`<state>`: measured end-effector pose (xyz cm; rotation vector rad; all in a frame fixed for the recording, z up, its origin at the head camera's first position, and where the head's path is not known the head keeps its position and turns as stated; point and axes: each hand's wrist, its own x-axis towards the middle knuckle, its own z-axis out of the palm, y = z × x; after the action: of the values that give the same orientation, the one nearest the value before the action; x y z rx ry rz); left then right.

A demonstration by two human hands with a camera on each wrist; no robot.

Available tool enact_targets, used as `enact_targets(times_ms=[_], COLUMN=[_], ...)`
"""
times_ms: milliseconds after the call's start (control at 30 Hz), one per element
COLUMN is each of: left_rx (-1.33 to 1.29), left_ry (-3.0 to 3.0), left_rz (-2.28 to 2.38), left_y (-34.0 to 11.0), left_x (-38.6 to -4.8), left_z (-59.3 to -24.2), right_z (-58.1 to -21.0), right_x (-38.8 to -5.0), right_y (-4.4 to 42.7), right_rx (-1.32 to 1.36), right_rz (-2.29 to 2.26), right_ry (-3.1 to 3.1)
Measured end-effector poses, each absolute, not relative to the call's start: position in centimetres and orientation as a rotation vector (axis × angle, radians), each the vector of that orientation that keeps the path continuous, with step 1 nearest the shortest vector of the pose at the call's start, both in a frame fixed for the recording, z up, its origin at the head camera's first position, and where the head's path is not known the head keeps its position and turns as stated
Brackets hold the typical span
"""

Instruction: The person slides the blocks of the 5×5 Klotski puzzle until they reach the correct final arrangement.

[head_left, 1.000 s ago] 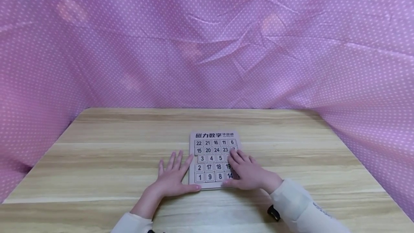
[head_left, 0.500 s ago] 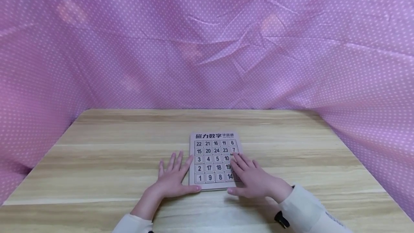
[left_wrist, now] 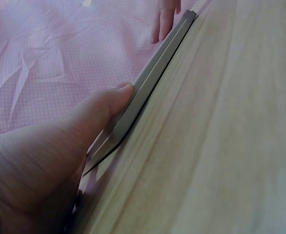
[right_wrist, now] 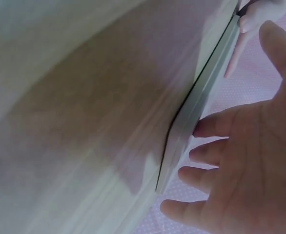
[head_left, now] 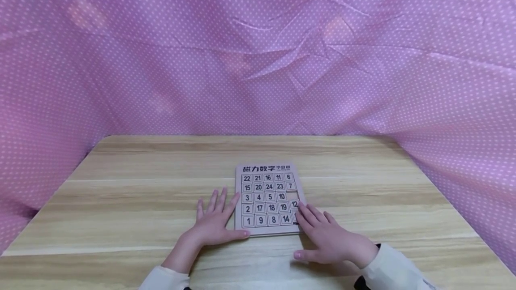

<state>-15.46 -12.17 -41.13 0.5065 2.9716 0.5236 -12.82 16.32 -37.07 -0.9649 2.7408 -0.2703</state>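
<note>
A sliding number puzzle (head_left: 266,232) lies flat on the table, its numbered tiles set in a pale frame. In the head view, the third row has a gap at its right end, and the tile 12 (head_left: 294,203) sits partly up into it. My left hand (head_left: 211,225) rests with spread fingers along the puzzle's left side, its thumb on the near left corner; the left wrist view shows that thumb (left_wrist: 116,97) against the edge. With straight fingers, my right hand (head_left: 328,236) touches the right column near tile 12, covering the tile below. Its thumb is held apart.
The wooden table (head_left: 161,160) extends around the puzzle on all sides. A pink dotted cloth (head_left: 258,57) hangs behind the table and along both sides. Pale sleeves (head_left: 393,270) cover both forearms.
The third row slid left, bringing tile 3 to the frame's left side. My right hand then moved nearer and rightward, uncovering the gap, with tile 12 partly up. My left hand stays put.
</note>
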Motion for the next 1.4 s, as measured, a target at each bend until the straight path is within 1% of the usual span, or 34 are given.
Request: enact_targets(times_ms=[233,600,733,1100,1233,1400], left_rx=[0.509,0.508,0.507,0.511,0.517,0.507], left_ry=[2.974,2.969,2.974,2.987,2.990,2.983], left_rz=[0.505,0.504,0.504,0.514,0.514,0.516], left_y=[-12.2,-12.2,-12.2,-12.3,-12.3,-12.2], left_x=[-15.5,-15.4,-15.5,-15.5,-15.6,-15.7], left_z=[-41.1,-40.9,-41.0,-41.0,-41.1,-41.2], right_z=[-37.3,-37.5,-37.4,-37.6,-37.5,-37.5], right_x=[-13.7,-14.8,-14.8,-14.1,-13.9,-13.9], right_y=[16.0,15.5,14.4,8.9,8.3,8.6], right_rx=[-0.909,-0.904,-0.973,-1.224,-1.249,-1.228], right_rz=[-0.242,-0.240,-0.216,-0.070,-0.038,-0.016], right_ry=[2.757,2.794,2.793,2.710,2.709,2.703])
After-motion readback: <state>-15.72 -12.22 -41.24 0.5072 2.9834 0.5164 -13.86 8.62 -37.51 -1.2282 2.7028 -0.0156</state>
